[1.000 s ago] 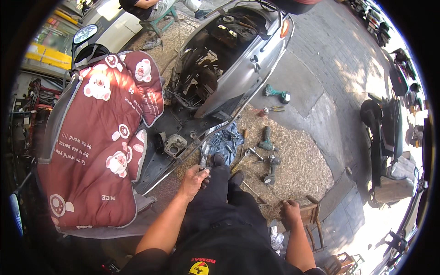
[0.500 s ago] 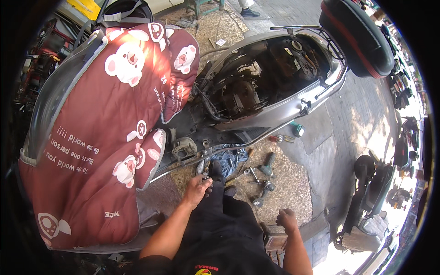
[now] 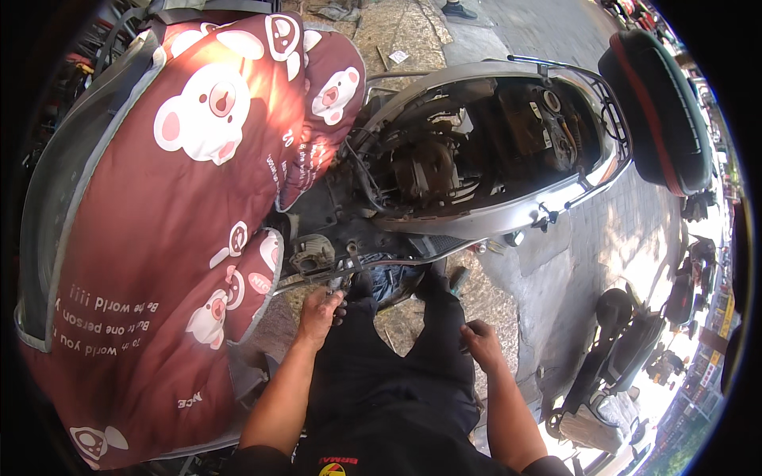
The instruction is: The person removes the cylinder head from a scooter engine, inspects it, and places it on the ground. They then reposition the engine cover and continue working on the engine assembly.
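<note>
In front of me stands a scooter [image 3: 476,230] with its upper body open and dark inner parts showing. My left hand [image 3: 320,313] is closed beside my left knee, just below the scooter's floorboard; whatever its fingers hold is too small to name. A finned metal engine part [image 3: 312,252] sits on the floorboard just beyond that hand. My right hand [image 3: 481,346] is curled closed at the outer side of my right leg; its palm is hidden. Between my feet lies dark blue plastic sheeting [image 3: 395,284].
A padded maroon riding cover [image 3: 198,206] with bear prints fills the left side. A black top box [image 3: 659,115] sits behind the scooter's rear rack. Another scooter [image 3: 627,349] stands at the right. Someone's shoe [image 3: 459,10] shows at the far edge.
I have risen and stepped closer to the scooter, feet now apart. My left hand has shifted left, my right hand inward to my leg. My legs and the scooter now hide most floor tools.
</note>
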A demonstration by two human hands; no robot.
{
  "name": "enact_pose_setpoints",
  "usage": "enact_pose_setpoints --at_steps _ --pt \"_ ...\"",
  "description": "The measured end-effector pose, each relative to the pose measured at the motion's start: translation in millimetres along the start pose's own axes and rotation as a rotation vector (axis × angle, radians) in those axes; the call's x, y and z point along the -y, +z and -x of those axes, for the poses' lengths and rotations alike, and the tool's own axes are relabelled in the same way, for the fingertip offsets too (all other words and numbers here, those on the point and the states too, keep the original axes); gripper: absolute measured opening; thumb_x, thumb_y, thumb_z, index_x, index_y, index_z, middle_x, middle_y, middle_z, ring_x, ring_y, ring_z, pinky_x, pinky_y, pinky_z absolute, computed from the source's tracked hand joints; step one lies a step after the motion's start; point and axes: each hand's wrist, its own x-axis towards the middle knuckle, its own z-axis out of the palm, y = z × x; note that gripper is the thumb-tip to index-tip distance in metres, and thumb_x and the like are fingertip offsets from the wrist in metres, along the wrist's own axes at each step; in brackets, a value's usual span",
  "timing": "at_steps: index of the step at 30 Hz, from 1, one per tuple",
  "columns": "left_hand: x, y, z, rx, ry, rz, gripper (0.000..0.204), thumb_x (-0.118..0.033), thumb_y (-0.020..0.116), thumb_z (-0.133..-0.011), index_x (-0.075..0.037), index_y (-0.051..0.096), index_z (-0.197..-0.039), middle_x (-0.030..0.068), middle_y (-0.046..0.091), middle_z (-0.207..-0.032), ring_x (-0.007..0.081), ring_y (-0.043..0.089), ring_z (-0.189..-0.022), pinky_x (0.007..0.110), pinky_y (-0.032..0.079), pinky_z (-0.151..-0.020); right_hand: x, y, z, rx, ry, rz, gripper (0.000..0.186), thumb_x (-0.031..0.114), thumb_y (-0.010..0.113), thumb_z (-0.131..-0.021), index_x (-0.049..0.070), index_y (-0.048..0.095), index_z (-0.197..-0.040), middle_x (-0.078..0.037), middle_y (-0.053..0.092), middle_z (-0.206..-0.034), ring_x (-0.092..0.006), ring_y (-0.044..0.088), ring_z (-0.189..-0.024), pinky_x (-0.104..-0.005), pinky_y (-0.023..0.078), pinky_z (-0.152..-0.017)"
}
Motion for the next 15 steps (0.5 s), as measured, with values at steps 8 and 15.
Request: enact_pose_setpoints --at_steps 8,15 --pt "19.7 17.0 -78.2 -0.261 0.017 -0.019 0.021 -0.021 0.059 -0.09 0.0 0.064 -0.089 0.0037 0.063 -0.081 0.0145 0.056 -0.077 0.031 0.044 -0.07 50.7 -4.8 -98.8 0.315 -0.052 0.224 0.028 0.027 0.064 -0.093 -0.001 0.064 -0.098 -0.011 0.067 -0.084 -0.0186 0.063 -0.075 -0.0326 0.052 -0.066" --pt "80.5 40.5 -243.9 -0.255 -0.008 -0.17 0.022 -0.021 0.058 -0.091 0.001 0.061 -0.091 0.0025 0.059 -0.076 0.0107 0.053 -0.067 0.029 0.043 -0.06 -39.7 18.5 -191.1 0.491 0.156 0.196 0.032 0.032 0.065 -0.089 0.001 0.066 -0.096 -0.013 0.068 -0.08 -0.0202 0.065 -0.072 -0.0337 0.052 -0.07"
